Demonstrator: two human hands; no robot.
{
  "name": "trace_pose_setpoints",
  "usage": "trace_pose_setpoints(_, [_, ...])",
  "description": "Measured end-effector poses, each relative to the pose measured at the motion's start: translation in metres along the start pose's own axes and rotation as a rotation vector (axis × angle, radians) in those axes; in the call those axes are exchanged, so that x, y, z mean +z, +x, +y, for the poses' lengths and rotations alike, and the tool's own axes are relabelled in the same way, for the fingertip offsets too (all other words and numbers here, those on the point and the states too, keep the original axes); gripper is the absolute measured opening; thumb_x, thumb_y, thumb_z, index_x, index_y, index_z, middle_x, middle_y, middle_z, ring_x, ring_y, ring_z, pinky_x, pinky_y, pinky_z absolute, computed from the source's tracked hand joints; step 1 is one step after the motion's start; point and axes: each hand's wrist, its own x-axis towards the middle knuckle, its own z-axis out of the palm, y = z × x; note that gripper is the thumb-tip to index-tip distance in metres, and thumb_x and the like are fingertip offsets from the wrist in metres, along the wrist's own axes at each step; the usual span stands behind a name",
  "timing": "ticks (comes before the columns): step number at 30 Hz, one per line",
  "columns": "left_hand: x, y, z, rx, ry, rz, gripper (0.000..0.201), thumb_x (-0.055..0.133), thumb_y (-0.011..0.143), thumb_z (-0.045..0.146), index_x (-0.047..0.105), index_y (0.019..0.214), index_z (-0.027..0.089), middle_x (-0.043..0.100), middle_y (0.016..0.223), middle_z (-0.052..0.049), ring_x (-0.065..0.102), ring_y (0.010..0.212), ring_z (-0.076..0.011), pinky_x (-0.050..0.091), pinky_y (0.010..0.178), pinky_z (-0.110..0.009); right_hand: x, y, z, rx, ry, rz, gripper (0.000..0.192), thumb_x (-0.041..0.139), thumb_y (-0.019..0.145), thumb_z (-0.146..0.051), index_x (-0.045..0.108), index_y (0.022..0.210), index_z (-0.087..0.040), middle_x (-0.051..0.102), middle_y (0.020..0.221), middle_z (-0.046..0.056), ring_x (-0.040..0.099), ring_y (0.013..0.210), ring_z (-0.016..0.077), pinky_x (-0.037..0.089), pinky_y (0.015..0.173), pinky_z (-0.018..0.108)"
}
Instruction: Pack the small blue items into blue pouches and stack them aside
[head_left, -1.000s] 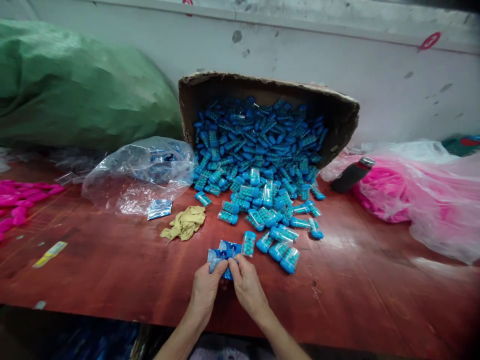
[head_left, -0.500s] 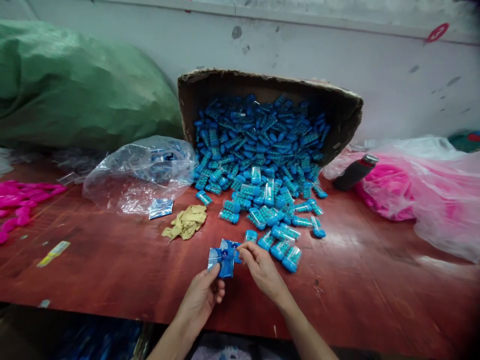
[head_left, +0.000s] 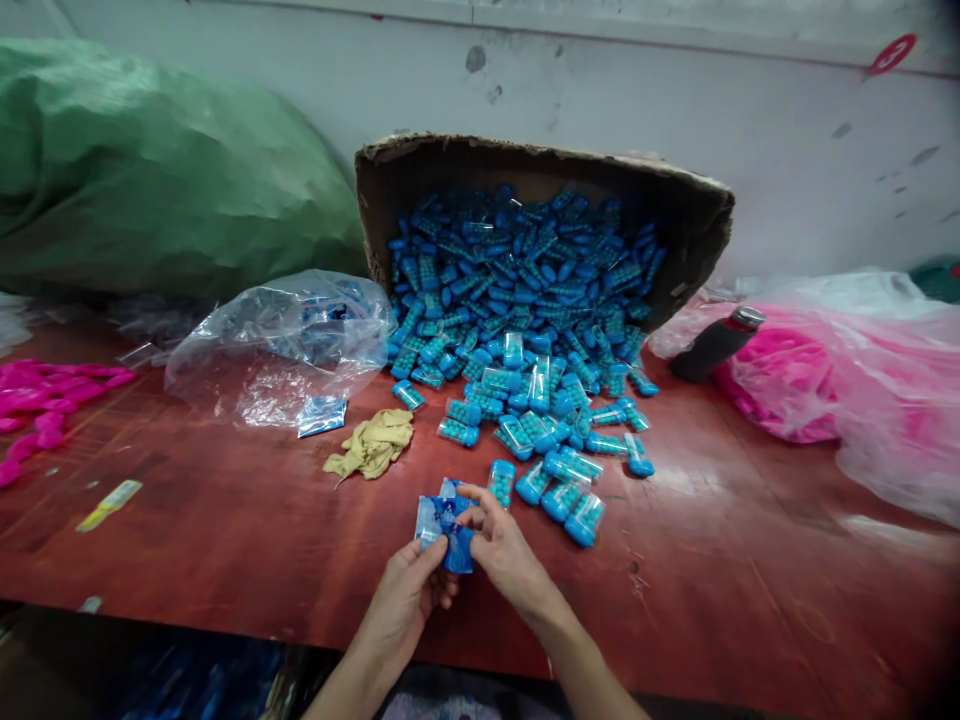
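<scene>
Both hands (head_left: 457,570) partly hide a blue packet (head_left: 448,524).

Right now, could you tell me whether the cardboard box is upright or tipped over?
Tipped over: the cardboard box lies on its side, its opening facing the camera, blue capsule cases spilling onto the table.

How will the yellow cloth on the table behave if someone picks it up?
The cloth lies crumpled in soft folds, so it will probably hang floppy. It looks thin, so likely light. It lies flat on the table, so it should not roll.
</scene>
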Motion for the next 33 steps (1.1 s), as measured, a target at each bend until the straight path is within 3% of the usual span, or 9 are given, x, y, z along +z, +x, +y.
trace_pose_setpoints(4, [0.003, -0.002, 0.001, 0.069, 0.104, 0.001, 0.028, 0.066, 0.062, 0.038, 0.057, 0.057, 0.012, 0.058, 0.045, -0.002, 0.050, 0.041, -0.0092, 0.033, 0.040, -0.020, 0.008, -0.001, 0.015, 0.076, 0.027, 0.081, 0.038, 0.039, 0.069, -0.017, 0.040, 0.107, -0.021, 0.043, 0.062, -0.008, 0.039, 0.031, 0.0044, 0.034, 0.029, 0.016])
trace_pose_setpoints(7, [0.000, -0.003, 0.001, -0.014, 0.026, -0.035, 0.027, 0.065, 0.064, 0.037, 0.057, 0.059, 0.013, 0.058, 0.045, -0.001, 0.049, 0.040, -0.0090, 0.032, 0.038, -0.019, -0.001, -0.004, 0.006, 0.024, -0.135, -0.065, 0.034, 0.037, 0.078, -0.020, 0.042, 0.111, -0.022, 0.048, 0.065, -0.005, 0.045, 0.038, 0.0064, 0.040, 0.037, 0.018])
trace_pose_setpoints(10, [-0.006, -0.004, 0.001, -0.090, -0.080, 0.019, 0.025, 0.068, 0.062, 0.035, 0.055, 0.063, 0.014, 0.056, 0.044, 0.001, 0.048, 0.038, -0.0085, 0.032, 0.035, -0.018, -0.024, -0.002, -0.020, -0.221, -0.617, -0.241, 0.029, 0.041, 0.084, -0.020, 0.050, 0.111, -0.024, 0.058, 0.087, 0.001, 0.056, 0.078, 0.0146, 0.045, 0.070, 0.027])
trace_pose_setpoints(12, [-0.008, -0.005, 0.002, -0.104, -0.118, 0.055, 0.023, 0.068, 0.064, 0.033, 0.054, 0.062, 0.014, 0.056, 0.044, 0.001, 0.048, 0.038, -0.0085, 0.033, 0.035, -0.017, -0.039, 0.005, -0.035, -0.342, -1.054, -0.152, 0.032, 0.041, 0.084, -0.013, 0.051, 0.112, -0.024, 0.056, 0.106, 0.005, 0.049, 0.098, 0.0203, 0.037, 0.084, 0.036])
trace_pose_setpoints(15, [-0.009, -0.006, 0.005, -0.123, -0.143, 0.067, 0.019, 0.063, 0.069, 0.028, 0.053, 0.062, 0.014, 0.056, 0.046, 0.000, 0.049, 0.038, -0.0084, 0.035, 0.035, -0.017, -0.051, 0.018, -0.042, -0.361, -1.561, -0.037, 0.034, 0.040, 0.083, -0.007, 0.054, 0.109, -0.025, 0.053, 0.112, 0.009, 0.041, 0.106, 0.0264, 0.030, 0.084, 0.043])
trace_pose_setpoints(18, [-0.009, -0.005, 0.008, -0.134, -0.152, 0.078, 0.017, 0.059, 0.073, 0.025, 0.052, 0.063, 0.013, 0.056, 0.046, -0.001, 0.050, 0.039, -0.0085, 0.036, 0.035, -0.017, -0.053, 0.025, -0.040, -0.345, -1.749, -0.061, 0.024, 0.043, 0.085, -0.013, 0.058, 0.098, -0.025, 0.057, 0.095, 0.007, 0.046, 0.093, 0.0246, 0.032, 0.075, 0.039])
trace_pose_setpoints(23, [-0.012, -0.002, 0.011, -0.134, -0.163, 0.118, 0.015, 0.055, 0.076, 0.024, 0.051, 0.065, 0.014, 0.056, 0.046, 0.000, 0.050, 0.039, -0.0085, 0.037, 0.035, -0.017, -0.056, 0.022, -0.035, -0.341, -1.782, -0.003, 0.006, 0.056, 0.077, -0.019, 0.058, 0.083, -0.021, 0.055, 0.087, 0.008, 0.046, 0.084, 0.0239, 0.030, 0.067, 0.034])
trace_pose_setpoints(29, [-0.013, 0.003, 0.008, -0.110, -0.169, 0.102, 0.014, 0.056, 0.076, 0.025, 0.051, 0.067, 0.015, 0.057, 0.047, 0.000, 0.051, 0.040, -0.0091, 0.035, 0.035, -0.017, -0.061, 0.023, -0.027, -0.362, -1.611, -0.080, 0.015, 0.062, 0.070, -0.017, 0.052, 0.081, -0.017, 0.056, 0.083, 0.004, 0.049, 0.079, 0.0206, 0.034, 0.067, 0.030])
trace_pose_setpoints(33, [-0.010, 0.006, 0.006, -0.036, -0.149, 0.116, 0.015, 0.058, 0.074, 0.026, 0.050, 0.068, 0.016, 0.056, 0.046, 0.001, 0.051, 0.041, -0.0093, 0.035, 0.036, -0.017, -0.054, 0.015, -0.028, -0.326, -1.130, -0.004, 0.012, 0.053, 0.079, -0.024, 0.048, 0.088, -0.019, 0.055, 0.083, -0.001, 0.052, 0.075, 0.0147, 0.038, 0.066, 0.024])
